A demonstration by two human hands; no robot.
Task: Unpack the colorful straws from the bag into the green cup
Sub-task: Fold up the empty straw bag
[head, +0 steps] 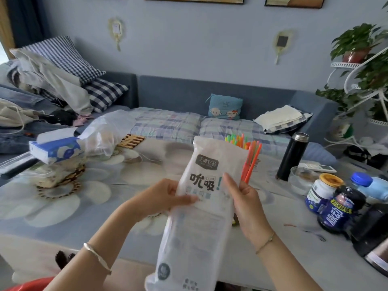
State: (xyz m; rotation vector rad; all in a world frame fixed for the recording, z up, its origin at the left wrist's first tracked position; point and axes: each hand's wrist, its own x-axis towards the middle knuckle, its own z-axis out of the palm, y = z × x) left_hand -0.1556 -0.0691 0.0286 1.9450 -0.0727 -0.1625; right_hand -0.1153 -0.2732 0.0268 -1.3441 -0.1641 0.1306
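A long white plastic straw bag (201, 206) with dark print is held upright over the table. My left hand (168, 196) grips its left edge and my right hand (243, 198) grips its right edge, both near the middle. Behind the bag stand several colorful straws (249, 158), orange, green and yellow, their tops showing above and to the right of it. The bag and my right hand hide whatever holds the straws, so no green cup is visible.
The table wears a flower-print cloth (63, 198). A tissue box (56, 150) and a clear plastic bag (105, 135) sit at the left. A black flask (292, 156), a glass bowl (302, 177), jars and bottles (336, 204) crowd the right. A sofa (189, 122) lies behind.
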